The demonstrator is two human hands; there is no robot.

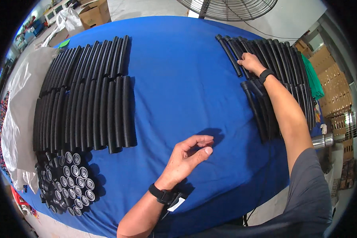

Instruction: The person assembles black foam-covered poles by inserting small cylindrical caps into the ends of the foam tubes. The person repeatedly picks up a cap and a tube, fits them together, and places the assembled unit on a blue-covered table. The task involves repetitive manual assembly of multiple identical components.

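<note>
My right hand (pixel 252 63) reaches to the far right, its fingers closed on a black tube (pixel 232 47) at the left end of a row of capped tubes. Part of that tube is hidden under the hand. Over the middle of the table, my left hand (pixel 186 158) holds nothing, its fingers bent and the thumb apart from them. A second row of black capped tubes (pixel 253 105) lies nearer, under my right forearm. At the left are two rows of plain black tubes (pixel 123 111), laid side by side. Round black caps (pixel 75 170) are gathered in front of them.
A blue cloth (pixel 174 87) covers the table. Clear plastic sheeting (pixel 22 115) hangs at the left edge, and green fabric (pixel 313 79) at the right. Beyond the far edge stand a large fan (pixel 230 8) and a cardboard box (pixel 95 14). A metal cylinder (pixel 323 141) is at the right.
</note>
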